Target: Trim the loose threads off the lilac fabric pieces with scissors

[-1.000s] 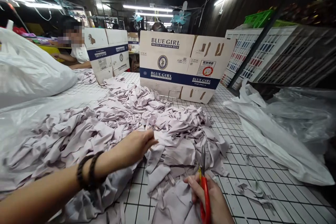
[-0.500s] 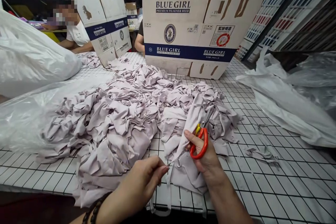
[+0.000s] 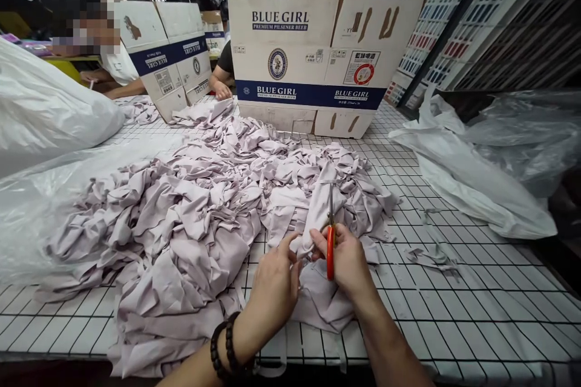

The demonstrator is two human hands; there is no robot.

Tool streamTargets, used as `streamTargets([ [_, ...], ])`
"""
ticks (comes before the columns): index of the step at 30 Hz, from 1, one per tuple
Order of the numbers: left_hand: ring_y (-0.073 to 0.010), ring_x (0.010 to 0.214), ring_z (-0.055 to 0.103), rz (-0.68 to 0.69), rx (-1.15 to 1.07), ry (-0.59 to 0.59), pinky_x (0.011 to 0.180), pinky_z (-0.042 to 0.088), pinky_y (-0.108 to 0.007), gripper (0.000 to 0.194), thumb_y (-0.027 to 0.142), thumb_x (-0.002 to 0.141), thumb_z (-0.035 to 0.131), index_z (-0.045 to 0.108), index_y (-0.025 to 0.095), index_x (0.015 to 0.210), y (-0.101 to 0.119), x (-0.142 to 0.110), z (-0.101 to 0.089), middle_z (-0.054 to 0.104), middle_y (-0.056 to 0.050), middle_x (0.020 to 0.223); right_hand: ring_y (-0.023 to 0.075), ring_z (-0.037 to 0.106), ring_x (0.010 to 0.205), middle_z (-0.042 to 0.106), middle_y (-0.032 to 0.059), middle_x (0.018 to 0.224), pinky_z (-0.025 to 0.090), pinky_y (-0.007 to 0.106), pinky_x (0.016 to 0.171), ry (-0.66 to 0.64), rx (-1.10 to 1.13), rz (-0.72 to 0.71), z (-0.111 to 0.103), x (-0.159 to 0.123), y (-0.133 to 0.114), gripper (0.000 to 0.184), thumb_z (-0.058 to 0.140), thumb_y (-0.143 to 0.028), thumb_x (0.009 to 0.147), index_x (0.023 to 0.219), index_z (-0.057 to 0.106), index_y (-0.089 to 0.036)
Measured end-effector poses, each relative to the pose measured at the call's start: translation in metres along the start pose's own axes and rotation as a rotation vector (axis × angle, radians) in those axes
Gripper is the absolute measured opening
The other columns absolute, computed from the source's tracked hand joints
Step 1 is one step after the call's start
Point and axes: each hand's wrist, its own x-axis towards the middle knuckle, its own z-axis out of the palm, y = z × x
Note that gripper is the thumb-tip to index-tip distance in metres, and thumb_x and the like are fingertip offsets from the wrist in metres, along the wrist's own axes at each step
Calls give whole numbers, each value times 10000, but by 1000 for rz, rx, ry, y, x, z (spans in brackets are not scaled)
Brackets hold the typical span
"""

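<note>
My right hand (image 3: 351, 263) is closed round a pair of scissors (image 3: 330, 252) with red handles, their blades pointing away from me. Its thumb and fingertips also pinch the lower part of a pale lilac fabric piece (image 3: 318, 208). Close beside it, my left hand (image 3: 273, 281), with dark beaded bracelets on the wrist, has its fingers curled at the edge of that same piece; the fingertips are partly hidden. More lilac fabric (image 3: 324, 299) lies on the table beneath both hands. A large heap of lilac fabric pieces (image 3: 190, 205) spreads to the left and behind.
White cartons with blue bands, a large one (image 3: 290, 60) and a smaller one (image 3: 172, 54), stand at the back of the grid-patterned table (image 3: 454, 320). Plastic bags lie left (image 3: 49, 97) and right (image 3: 472, 175). Fabric scraps (image 3: 436, 260) lie at right. Two people sit beyond.
My left hand has moved up and right to the fabric piece beside my right hand. The scissors have turned so their handles show edge-on. The view has shifted a little to the right.
</note>
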Motion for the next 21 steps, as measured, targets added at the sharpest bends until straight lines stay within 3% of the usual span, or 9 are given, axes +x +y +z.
streamTargets([
  [6,-160,689,657,-331,-859,-111,663,483,-266,472,297,772,710,423,193,1132,-4,3,-1,539,50,732,145,515,393,603,-17,505,384,251,389,52,-13,29,-14,7,15,462,735,-616,657,723,482,-234],
  [9,-157,641,680,-547,-1080,-166,611,506,-252,536,261,689,808,457,179,1086,-1,3,-3,608,28,750,135,495,393,572,-42,531,349,242,371,43,-60,15,-16,6,20,473,717,-633,662,728,459,-243],
  [12,-123,581,661,-706,-1197,-270,575,530,-237,428,246,668,834,541,130,958,-1,2,-1,680,-51,820,140,489,424,515,-66,510,371,252,415,44,-169,-16,-18,3,16,455,704,-626,678,728,458,-247],
  [16,-105,547,650,-677,-1160,-275,527,519,-202,380,318,654,840,612,103,868,-8,-1,11,718,-83,855,157,497,503,529,-42,541,381,274,506,40,-387,-66,-15,-4,-6,429,696,-606,683,668,461,-247],
  [18,-100,507,627,-563,-999,-192,466,476,-183,369,355,699,794,656,102,930,-12,-3,18,725,-65,822,174,519,543,543,-26,559,369,282,539,28,-504,-84,-9,-6,-20,411,713,-571,671,643,460,-249],
  [21,-102,394,542,-361,-630,-76,408,423,-191,355,321,834,639,685,130,1130,-13,-7,22,657,14,571,222,569,615,588,13,613,357,305,586,26,-656,-98,7,-5,-33,362,742,-503,645,683,490,-246],
])
